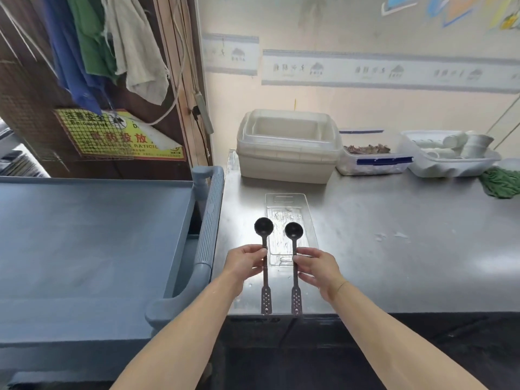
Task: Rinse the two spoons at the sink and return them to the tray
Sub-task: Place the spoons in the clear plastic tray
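Note:
Two black long-handled spoons are held side by side over the steel counter, bowls pointing away from me. My left hand pinches the handle of the left spoon. My right hand pinches the handle of the right spoon. Their perforated handle ends reach the counter's front edge. Behind and under the spoon bowls lies a clear plastic tray, wet inside; the right spoon's bowl is over it, the left spoon's bowl at its left rim. No sink is in view.
A blue-grey cart stands against the counter's left side. At the back of the steel counter are stacked white tubs, a clear box with a blue lid, a bin of cups and a green cloth.

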{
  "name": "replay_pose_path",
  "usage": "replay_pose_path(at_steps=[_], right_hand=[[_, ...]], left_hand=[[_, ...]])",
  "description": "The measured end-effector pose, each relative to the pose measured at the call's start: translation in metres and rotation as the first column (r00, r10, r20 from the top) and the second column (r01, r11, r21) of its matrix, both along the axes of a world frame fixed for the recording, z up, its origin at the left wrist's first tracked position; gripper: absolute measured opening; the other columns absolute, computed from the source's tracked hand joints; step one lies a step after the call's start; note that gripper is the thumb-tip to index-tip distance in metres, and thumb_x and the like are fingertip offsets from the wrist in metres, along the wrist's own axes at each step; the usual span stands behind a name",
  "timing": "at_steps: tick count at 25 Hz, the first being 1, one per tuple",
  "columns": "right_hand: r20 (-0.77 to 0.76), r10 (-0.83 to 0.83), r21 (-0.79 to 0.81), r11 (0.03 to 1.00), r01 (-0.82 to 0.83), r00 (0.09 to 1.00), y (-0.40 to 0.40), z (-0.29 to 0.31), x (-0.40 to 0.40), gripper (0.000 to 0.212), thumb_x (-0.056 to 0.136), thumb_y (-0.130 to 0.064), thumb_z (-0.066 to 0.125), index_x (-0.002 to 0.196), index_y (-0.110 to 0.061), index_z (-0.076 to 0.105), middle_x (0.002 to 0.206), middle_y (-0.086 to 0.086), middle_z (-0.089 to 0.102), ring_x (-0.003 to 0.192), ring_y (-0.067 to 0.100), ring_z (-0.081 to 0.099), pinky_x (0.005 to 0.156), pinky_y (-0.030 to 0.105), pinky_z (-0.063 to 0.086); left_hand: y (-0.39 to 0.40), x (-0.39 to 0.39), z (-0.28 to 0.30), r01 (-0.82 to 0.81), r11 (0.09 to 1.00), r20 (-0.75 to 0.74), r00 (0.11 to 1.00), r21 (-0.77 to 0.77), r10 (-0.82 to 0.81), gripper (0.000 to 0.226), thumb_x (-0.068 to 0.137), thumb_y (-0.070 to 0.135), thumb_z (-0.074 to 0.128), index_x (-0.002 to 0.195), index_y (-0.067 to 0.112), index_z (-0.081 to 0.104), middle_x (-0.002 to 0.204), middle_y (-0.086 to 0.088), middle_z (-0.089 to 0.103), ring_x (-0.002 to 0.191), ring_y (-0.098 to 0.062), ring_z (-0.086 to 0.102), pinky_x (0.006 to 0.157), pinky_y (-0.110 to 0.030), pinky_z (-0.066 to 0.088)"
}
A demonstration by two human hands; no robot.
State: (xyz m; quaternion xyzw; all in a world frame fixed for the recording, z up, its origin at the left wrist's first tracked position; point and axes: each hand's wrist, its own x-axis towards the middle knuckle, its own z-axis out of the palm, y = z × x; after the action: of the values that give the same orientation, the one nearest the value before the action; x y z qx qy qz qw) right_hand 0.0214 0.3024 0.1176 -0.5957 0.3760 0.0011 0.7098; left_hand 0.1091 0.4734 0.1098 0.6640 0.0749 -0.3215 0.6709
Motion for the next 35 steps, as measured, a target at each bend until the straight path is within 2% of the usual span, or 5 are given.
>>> replay_pose_path(at_steps=[7,18,21,25,35], right_hand=[[-0.009,-0.056,-0.004,0.998,0.056,0.998,-0.035,-0.009,0.055,0.021,0.084,0.003,0.067,0.103,-0.006,0.069,0.079,0.007,0.074,0.066,0.017,0.067,0.07,0.03,0.056],[-0.115,0.057,0.016,0.998,-0.055,0.992,-0.115,-0.026,0.152,0.02,0.087,0.009,0.056,0.095,-0.009,0.062,0.076,0.009,0.07,0.061,0.02,0.065,0.057,0.029,0.056],[-0.162,0.077,-0.03,0.996,-0.083,0.984,-0.127,-0.037,0.172,0.023,0.082,0.01,0.057,0.096,-0.007,0.062,0.081,0.014,0.069,0.065,0.025,0.063,0.064,0.038,0.061],[-0.288,0.127,-0.162,0.97,-0.179,0.949,-0.128,-0.052,0.19,0.025,0.077,0.005,0.054,0.09,-0.014,0.062,0.087,0.014,0.069,0.071,0.03,0.069,0.075,0.048,0.062],[-0.453,0.119,-0.364,0.88,-0.305,0.884,-0.107,-0.074,0.203,0.028,0.088,-0.007,0.047,0.112,-0.019,0.056,0.103,0.007,0.064,0.089,0.028,0.06,0.079,0.034,0.051]], left_hand=[[-0.045,0.056,-0.013,0.037,0.997,-0.027,0.999,0.061,-0.036,0.015,0.088,0.007,0.066,0.102,0.004,0.069,0.108,-0.021,0.072,0.083,-0.025,0.065,0.09,-0.041,0.057],[-0.137,0.137,-0.024,-0.008,0.972,-0.056,0.998,0.236,0.022,0.007,0.087,0.008,0.065,0.093,0.011,0.067,0.086,-0.007,0.071,0.07,-0.018,0.063,0.065,-0.028,0.056],[-0.159,0.147,-0.03,-0.013,0.953,-0.022,1.0,0.303,0.021,0.005,0.087,0.008,0.065,0.09,0.012,0.067,0.078,-0.005,0.067,0.063,-0.016,0.06,0.059,-0.026,0.051],[-0.178,0.153,-0.043,-0.066,0.87,0.049,0.998,0.489,0.049,0.007,0.084,0.011,0.064,0.083,0.016,0.068,0.087,-0.008,0.071,0.075,-0.022,0.064,0.077,-0.033,0.056],[-0.196,0.159,-0.061,0.063,0.789,-0.055,0.998,0.612,-0.037,0.023,0.08,-0.003,0.041,0.075,0.009,0.061,0.094,-0.025,0.068,0.08,-0.035,0.061,0.065,-0.033,0.043]])
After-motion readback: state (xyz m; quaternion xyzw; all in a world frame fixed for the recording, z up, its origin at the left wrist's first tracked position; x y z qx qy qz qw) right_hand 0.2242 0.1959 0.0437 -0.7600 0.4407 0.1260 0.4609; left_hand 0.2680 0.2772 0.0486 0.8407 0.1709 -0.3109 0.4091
